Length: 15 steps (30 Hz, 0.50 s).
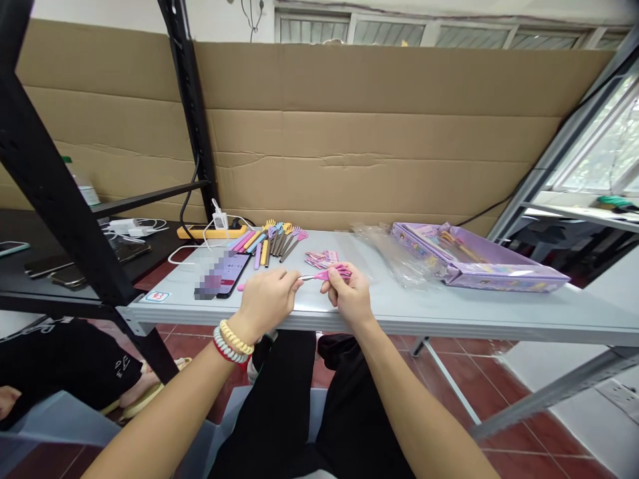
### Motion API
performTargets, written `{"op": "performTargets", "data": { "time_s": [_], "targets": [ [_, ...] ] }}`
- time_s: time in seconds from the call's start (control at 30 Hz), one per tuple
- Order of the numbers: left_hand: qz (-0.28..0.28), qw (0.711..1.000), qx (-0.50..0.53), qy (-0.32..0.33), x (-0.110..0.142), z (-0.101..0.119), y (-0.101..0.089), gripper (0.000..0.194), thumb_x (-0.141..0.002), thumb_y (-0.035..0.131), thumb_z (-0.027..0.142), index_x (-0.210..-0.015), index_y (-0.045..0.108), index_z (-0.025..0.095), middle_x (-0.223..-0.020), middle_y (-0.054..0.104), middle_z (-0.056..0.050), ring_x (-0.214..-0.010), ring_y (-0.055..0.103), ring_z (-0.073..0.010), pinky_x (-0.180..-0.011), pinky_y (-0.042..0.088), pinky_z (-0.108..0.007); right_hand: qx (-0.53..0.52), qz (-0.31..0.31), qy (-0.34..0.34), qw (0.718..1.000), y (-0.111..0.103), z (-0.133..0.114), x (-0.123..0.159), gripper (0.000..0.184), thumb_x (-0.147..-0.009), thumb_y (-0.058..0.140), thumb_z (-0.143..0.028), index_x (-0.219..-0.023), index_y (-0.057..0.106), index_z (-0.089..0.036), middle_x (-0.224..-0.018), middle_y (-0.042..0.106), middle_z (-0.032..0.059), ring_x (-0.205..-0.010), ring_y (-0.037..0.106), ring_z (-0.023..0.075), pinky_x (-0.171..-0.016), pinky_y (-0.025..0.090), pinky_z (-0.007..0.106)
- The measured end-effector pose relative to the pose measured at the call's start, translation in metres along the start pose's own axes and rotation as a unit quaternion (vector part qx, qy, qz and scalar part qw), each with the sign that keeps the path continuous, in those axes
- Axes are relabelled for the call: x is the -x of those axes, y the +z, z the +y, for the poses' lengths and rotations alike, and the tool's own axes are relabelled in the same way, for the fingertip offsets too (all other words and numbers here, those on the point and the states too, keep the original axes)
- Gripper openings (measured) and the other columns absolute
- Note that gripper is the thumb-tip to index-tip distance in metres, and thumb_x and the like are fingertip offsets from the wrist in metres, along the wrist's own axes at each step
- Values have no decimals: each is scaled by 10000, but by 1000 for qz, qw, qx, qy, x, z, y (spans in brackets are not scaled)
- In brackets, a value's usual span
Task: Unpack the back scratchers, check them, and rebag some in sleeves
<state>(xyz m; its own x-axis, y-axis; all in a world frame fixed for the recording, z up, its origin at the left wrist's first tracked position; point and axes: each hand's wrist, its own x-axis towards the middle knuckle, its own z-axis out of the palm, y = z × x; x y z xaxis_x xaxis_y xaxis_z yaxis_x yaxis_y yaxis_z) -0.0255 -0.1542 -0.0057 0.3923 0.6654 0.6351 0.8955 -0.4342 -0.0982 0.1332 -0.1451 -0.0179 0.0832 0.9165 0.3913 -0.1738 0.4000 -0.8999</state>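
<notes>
Above the front part of the table I hold a pink telescopic back scratcher [322, 275] between both hands. My left hand [269, 293] is closed around its handle, whose pink end pokes out on the left. A short metal shaft shows between the hands. My right hand [352, 293] pinches the pink claw head, with the fingers partly covering it. Behind my hands lies a row of back scratchers [274, 241] in several colours, with claw heads pointing away. Small pink printed cards [322, 258] lie in a loose pile just behind the right hand.
A phone [233, 271], partly blurred out, lies left of my left hand. Clear plastic bags [399, 259] and an open purple box [504, 279] are on the right. A yellow power strip [212, 233] sits at the back left, beside a black shelf post [192, 100]. Another person sits at left.
</notes>
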Motion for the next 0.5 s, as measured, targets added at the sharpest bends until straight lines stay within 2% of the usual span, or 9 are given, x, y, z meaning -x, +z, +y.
{"op": "performTargets", "data": {
  "time_s": [0.07,0.2,0.33,0.4,0.43,0.5],
  "targets": [
    [-1,1000,-10,6,5,-11,1,371,-947,294,359,-895,632,215,-741,644,-35,-666,583,-171,-556,318,-291,-17,9,16,1000,-18,-3,-9,373,-651,691,-509,-794,547,-197,-476,589,-22,-291,314,58,-320,205,198],
    [12,998,-54,-6,22,-52,-6,364,-936,314,365,-865,637,212,-760,669,-36,-677,600,-184,-575,346,-295,-48,172,-17,984,-79,-22,-31,354,-553,751,-366,-789,581,-165,-399,528,-49,-272,329,55,-284,210,165],
    [7,997,-83,8,49,-108,-21,372,-930,312,371,-879,651,227,-787,687,-37,-707,615,-197,-619,387,-304,-55,297,-20,953,-155,-49,-48,102,-633,659,-174,-698,582,-159,-365,462,-69,-265,313,41,-262,199,133],
    [20,996,-89,16,62,-131,-25,378,-925,310,369,-882,660,232,-829,699,-45,-728,623,-204,-645,406,-312,-54,353,-27,934,-184,-57,-49,72,-652,608,-114,-638,558,-163,-371,448,-67,-269,319,35,-256,193,121],
    [21,996,-90,21,67,-140,-26,378,-921,313,369,-878,662,233,-837,701,-47,-727,623,-206,-652,411,-315,-46,365,-27,929,-195,-59,-48,83,-651,597,-101,-619,550,-162,-378,451,-63,-271,323,34,-254,191,120],
    [22,995,-91,20,74,-152,-26,366,-917,323,357,-871,663,230,-835,701,-50,-718,620,-206,-662,416,-318,-5,348,-19,937,-207,-58,-45,68,-637,610,-122,-619,554,-157,-402,484,-43,-270,337,43,-246,194,131]
  ]
}}
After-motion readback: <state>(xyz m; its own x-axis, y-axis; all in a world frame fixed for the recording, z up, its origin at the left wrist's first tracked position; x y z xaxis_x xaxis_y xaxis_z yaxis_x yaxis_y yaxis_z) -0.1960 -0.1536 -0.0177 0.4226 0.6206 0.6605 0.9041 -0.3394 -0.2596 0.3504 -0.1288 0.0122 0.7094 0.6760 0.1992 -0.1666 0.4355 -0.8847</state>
